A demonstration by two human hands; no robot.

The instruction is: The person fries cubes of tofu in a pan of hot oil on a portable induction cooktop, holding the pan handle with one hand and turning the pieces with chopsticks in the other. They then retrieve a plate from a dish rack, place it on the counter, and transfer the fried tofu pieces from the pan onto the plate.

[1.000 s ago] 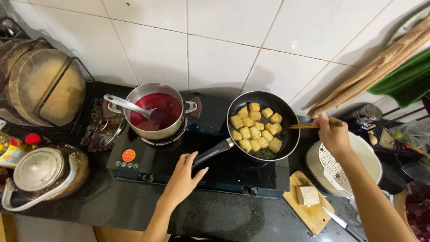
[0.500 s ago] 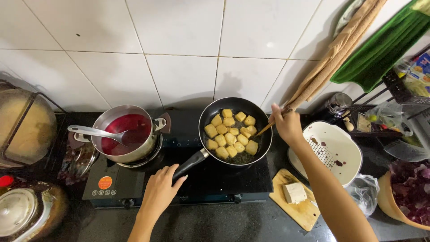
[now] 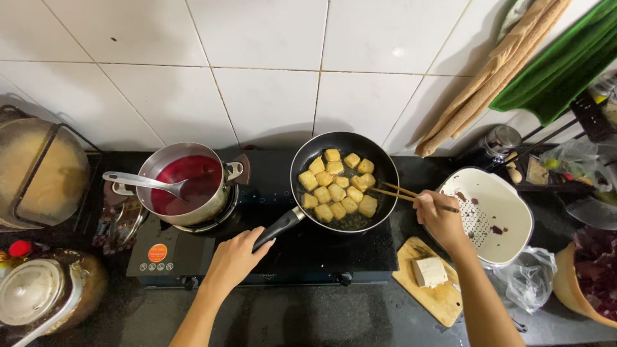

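a black two-burner cooktop [image 3: 321, 254] sits on the dark counter against white wall tiles. on its right burner rests a round black frying pan [image 3: 344, 181] full of golden-brown fried tofu cubes [image 3: 336, 186]; on the left burner stands a steel saucepan of deep red liquid [image 3: 185, 183] with a metal ladle [image 3: 144, 182] lying in it. to the right, a white perforated colander [image 3: 498, 215] sits beside a small wooden cutting board [image 3: 432, 283] carrying one white tofu block [image 3: 429, 272]. the left hand [image 3: 234, 260] curls closed around the end of the pan's black handle [image 3: 277, 228]. the right hand [image 3: 438, 215] pinches a pair of wooden chopsticks [image 3: 393, 191], their tips reaching over the pan's right rim beside the cubes.
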